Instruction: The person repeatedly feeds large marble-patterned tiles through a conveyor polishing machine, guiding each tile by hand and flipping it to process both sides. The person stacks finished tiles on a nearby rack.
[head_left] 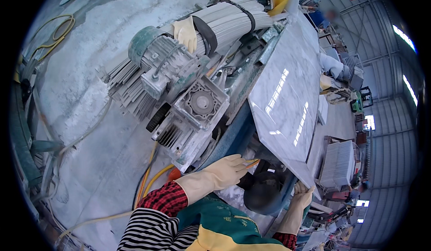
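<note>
A polished white-grey marble slab (285, 98) lies on a blue metal frame (238, 136), stretching away from me. My left hand (228, 172), in a cream rubber glove, rests with its fingers stretched out at the near end of the blue frame. It holds nothing that I can see. My right hand (301, 196), gloved the same way, has its fingers curled over the slab's near edge by the right corner. Between my hands, below the slab's end, sits a dark rounded machine part (262, 195).
Left of the slab stands a dusty electric motor (164, 60) with a gearbox (197, 102). Behind it lies a bundle of pale strips (238, 17) with a loose glove (185, 33) on it. Hoses (157, 177) run along the floor. Another person (334, 64) bends over beyond the slab.
</note>
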Demonstrator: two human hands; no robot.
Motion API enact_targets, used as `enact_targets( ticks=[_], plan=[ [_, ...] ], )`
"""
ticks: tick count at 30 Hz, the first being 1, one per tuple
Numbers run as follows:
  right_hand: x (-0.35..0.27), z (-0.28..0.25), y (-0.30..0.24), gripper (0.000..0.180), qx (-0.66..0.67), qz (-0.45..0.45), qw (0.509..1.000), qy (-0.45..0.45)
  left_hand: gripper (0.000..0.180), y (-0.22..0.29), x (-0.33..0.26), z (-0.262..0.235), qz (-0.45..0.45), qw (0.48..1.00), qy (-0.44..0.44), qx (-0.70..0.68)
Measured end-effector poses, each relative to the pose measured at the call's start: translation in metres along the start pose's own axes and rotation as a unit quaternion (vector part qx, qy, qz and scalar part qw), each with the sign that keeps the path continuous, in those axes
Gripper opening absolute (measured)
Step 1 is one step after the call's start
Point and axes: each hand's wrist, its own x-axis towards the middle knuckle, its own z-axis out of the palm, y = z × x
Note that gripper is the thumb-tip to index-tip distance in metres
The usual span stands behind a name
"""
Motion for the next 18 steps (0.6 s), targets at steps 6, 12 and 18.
enact_targets(
  ticks=[6,12,18],
  plan=[
    [-0.007,0.006,-0.003,0.065,0.004,0.000,1.000,0.008,0.080,0.041,0.021,-0.002,-0.303,0.855,0.043,-0.419],
    [-0.036,-0.008,0.018,0.055,0.075,0.088,0.991,-0.063,0.064,0.066,0.049,-0.041,-0.357,0.580,0.124,-0.722],
    [-0.069,-0.016,0.109,0.027,0.083,0.195,0.977,-0.001,0.054,0.057,0.000,0.004,-0.609,0.449,0.257,-0.601]
  ],
)
